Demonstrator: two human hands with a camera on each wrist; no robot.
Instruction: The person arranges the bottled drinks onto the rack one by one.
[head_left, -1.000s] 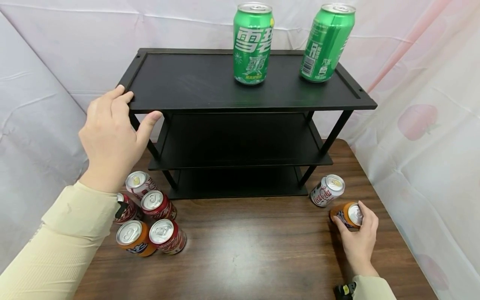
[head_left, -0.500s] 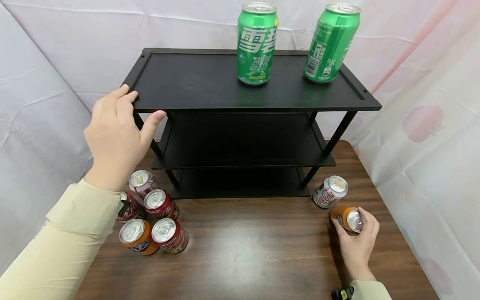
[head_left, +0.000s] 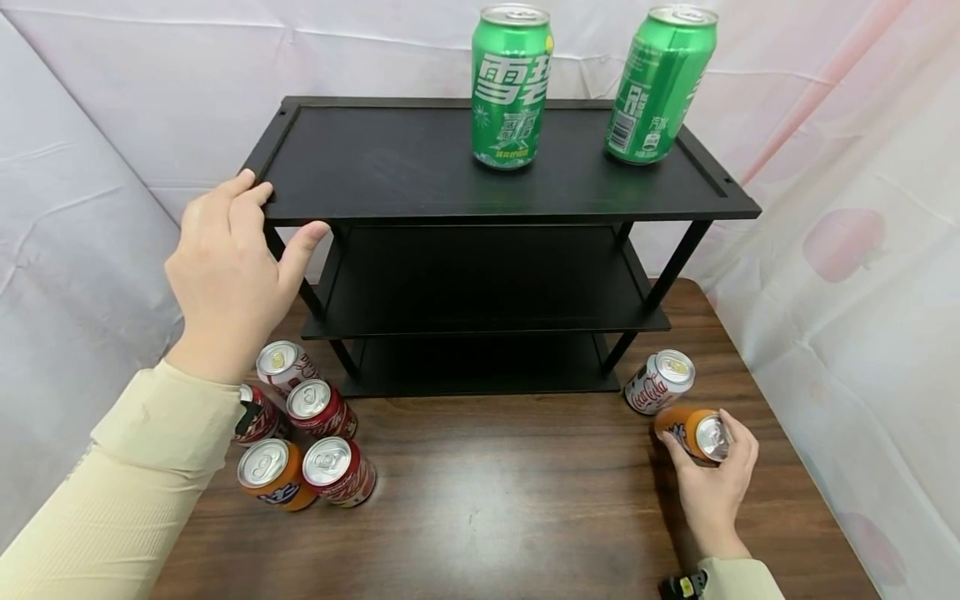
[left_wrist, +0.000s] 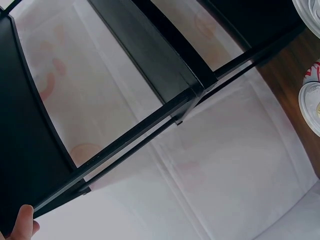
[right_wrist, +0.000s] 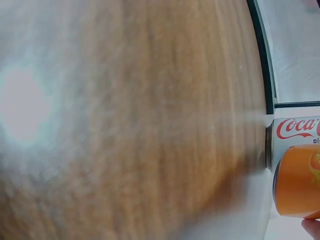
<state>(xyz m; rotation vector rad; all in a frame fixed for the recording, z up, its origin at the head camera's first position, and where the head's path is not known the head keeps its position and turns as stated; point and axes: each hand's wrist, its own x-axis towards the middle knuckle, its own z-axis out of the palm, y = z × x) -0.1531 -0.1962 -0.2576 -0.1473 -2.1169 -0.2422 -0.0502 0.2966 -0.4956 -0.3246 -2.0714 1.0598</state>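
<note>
In the head view, my right hand (head_left: pixel 716 492) grips an orange soda can (head_left: pixel 678 429) near its lid, thumb on the left and fingers on the right. I cannot tell whether its base touches the table. Just behind it stands a silver Coca-Cola can (head_left: pixel 657 385); the right wrist view shows the orange soda can (right_wrist: pixel 298 182) overlapping it. My left hand (head_left: pixel 228 267) rests on the left front corner of a black three-tier shelf (head_left: pixel 390 162), thumb spread away. Only a fingertip or two of the left hand (left_wrist: pixel 22 225) shows in the left wrist view.
Two green soda cans, one mid-shelf (head_left: pixel 512 92) and one at the right (head_left: pixel 660 87), stand on the top tier. Several cans, including a red can (head_left: pixel 348 475) and another orange can (head_left: pixel 281 479), cluster at the left of the wooden table (head_left: pixel 480 500). Pale curtains surround it.
The orange soda can in my right hand has shifted slightly left at its lower end. My left hand stays on the shelf corner. The head view has moved a little.
</note>
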